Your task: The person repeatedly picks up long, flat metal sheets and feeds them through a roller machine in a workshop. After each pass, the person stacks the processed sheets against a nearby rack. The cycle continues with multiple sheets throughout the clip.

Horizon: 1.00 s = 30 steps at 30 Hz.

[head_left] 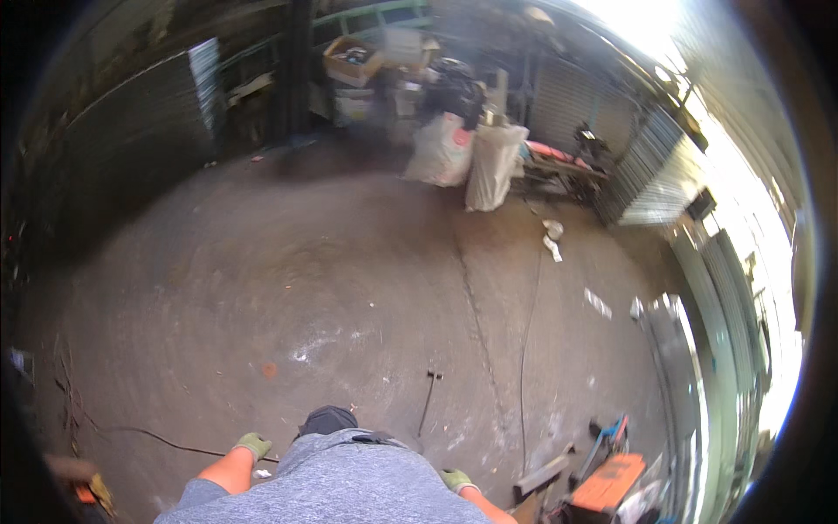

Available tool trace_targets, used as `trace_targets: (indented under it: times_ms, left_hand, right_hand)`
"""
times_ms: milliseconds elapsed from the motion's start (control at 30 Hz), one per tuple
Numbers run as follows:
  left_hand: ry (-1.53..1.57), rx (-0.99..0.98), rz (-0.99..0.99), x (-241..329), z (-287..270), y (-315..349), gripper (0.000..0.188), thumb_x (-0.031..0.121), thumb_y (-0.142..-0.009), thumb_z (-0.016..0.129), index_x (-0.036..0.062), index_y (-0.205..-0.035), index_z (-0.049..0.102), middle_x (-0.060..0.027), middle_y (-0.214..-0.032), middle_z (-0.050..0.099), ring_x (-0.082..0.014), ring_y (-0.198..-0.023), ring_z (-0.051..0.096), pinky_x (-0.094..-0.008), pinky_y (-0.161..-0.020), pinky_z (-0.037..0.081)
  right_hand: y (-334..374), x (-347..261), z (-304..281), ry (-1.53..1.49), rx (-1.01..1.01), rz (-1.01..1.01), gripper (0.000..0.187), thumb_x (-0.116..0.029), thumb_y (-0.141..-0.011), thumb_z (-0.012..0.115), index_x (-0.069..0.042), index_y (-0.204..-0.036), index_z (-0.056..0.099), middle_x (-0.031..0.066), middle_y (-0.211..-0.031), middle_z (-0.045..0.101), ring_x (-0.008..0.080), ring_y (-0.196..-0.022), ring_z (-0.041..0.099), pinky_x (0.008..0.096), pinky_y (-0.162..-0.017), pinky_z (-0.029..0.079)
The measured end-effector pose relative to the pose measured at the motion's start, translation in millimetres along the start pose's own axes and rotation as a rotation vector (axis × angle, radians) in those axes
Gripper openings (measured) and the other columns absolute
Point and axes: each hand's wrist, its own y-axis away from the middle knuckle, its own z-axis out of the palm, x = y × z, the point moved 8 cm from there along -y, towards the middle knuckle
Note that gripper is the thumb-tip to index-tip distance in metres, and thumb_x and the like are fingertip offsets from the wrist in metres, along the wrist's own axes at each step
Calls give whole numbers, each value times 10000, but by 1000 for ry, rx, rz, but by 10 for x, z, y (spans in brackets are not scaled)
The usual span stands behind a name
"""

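Observation:
My left hand [253,445], in a pale green work glove, hangs beside my body at the lower edge. A dark cable [157,436] on the floor runs past it; contact cannot be made out. My right hand [457,479] wears a similar glove, partly covered by my grey shirt [323,485]. The fingers of both hands are too small and hidden to read. On the concrete between my feet and the middle of the floor lies a long-handled hammer-like tool [428,402], nearest to my right hand, not touched. A dark shoe or cap-like shape [328,419] shows ahead of my shirt.
An orange-topped case [608,482] and metal offcuts [543,472] lie at lower right. Long panels [676,375] lean along the right side. White sacks [496,166], boxes [353,59] and stacked corrugated sheets [655,170] stand at the back. A blurred arm-like shape [70,469] is at lower left.

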Motion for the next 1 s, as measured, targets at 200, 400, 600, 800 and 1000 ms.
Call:
trace_targets:
  times_ms: [200, 400, 600, 800, 1000]
  left_hand:
    - [-43, -60, -152, 620, -14, -544, 627, 522, -932, 698, 82, -1376, 759, -228, -1476, 676, -403, -1401, 628, -486, -1167, 502]
    - [-12, -135, -77, 1983, -1356, -1726, 669, 553, -958, 650, 50, -1391, 735, -247, -1515, 634, -419, -1426, 598, -494, -1195, 476]
    - [16, 274, 343, 4276, -3840, -2783, 617, 480, -939, 681, 45, -1374, 727, -249, -1417, 705, -407, -1329, 673, -470, -1146, 517]
    - [276, 372, 464, 5711, -5008, -3144, 580, 466, -985, 688, 76, -1414, 705, -203, -1414, 721, -377, -1341, 672, -445, -1140, 517]
    - [234, 316, 236, 5443, -4429, -3684, 457, 446, -929, 675, 42, -1090, 817, -250, -1161, 787, -421, -1142, 749, -503, -998, 573]
  right_hand:
    - [-962, -382, -1541, 151, 147, 49, 642, -542, -968, 614, -104, -1424, 730, 213, -1431, 715, 392, -1379, 646, 448, -1162, 498]
    - [-1718, -1327, -2388, -333, 247, 176, 583, -395, -945, 722, -50, -1416, 732, 228, -1319, 773, 309, -1266, 724, 408, -1106, 531]
    - [-1870, -2666, -2622, -168, 245, 29, 634, -487, -959, 693, -48, -1416, 725, 209, -1387, 746, 347, -1340, 680, 433, -1141, 507]
    - [-2390, -2987, -2904, -60, 93, 144, 681, -567, -958, 630, -52, -1390, 738, 222, -1442, 707, 376, -1401, 637, 452, -1160, 490]
    - [-3404, -3723, -3958, 202, -35, 109, 666, -556, -961, 596, -52, -1367, 751, 241, -1456, 686, 394, -1422, 615, 462, -1164, 484]
